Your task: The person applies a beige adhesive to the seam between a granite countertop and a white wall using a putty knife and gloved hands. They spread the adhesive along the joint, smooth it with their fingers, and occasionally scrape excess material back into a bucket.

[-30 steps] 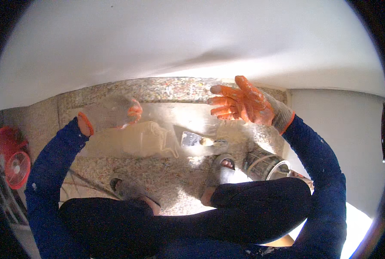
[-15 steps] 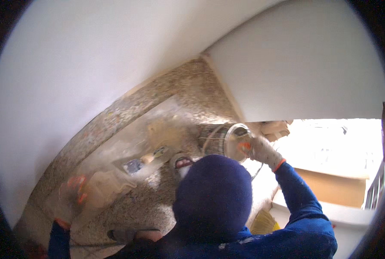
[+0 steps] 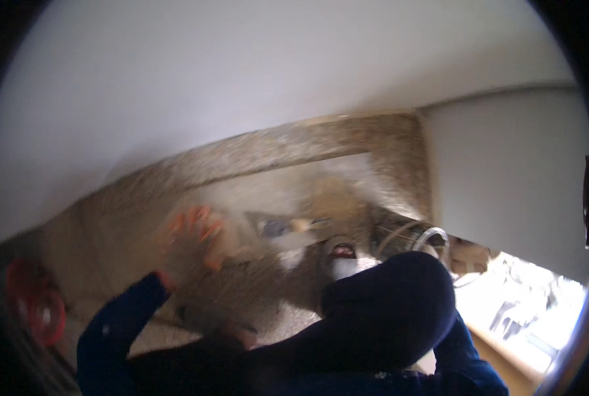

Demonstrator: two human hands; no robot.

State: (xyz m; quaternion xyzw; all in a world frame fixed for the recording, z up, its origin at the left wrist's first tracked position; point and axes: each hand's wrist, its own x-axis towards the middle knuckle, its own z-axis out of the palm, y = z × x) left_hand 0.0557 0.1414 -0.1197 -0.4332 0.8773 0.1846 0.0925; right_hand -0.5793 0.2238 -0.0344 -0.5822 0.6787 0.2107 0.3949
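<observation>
Orange-palmed left hand (image 3: 194, 239) hung spread above the pale sheet (image 3: 261, 191), right out of view; bladed tool (image 3: 294, 226) lay unheld, remaining work unclear.

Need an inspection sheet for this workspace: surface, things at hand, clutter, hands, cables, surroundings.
Surface: speckled floor, pale sheet on it.
Things at hand: flat tool with pale handle, lying right of the left hand.
Clutter: dark bucket at right; red round object at far left, blurred.
Hands: left gloved, fingers spread, contact unclear; right hand out of sight.
Cables: none identifiable through blur.
Surroundings: white wall; grey panel; bright opening lower right.
</observation>
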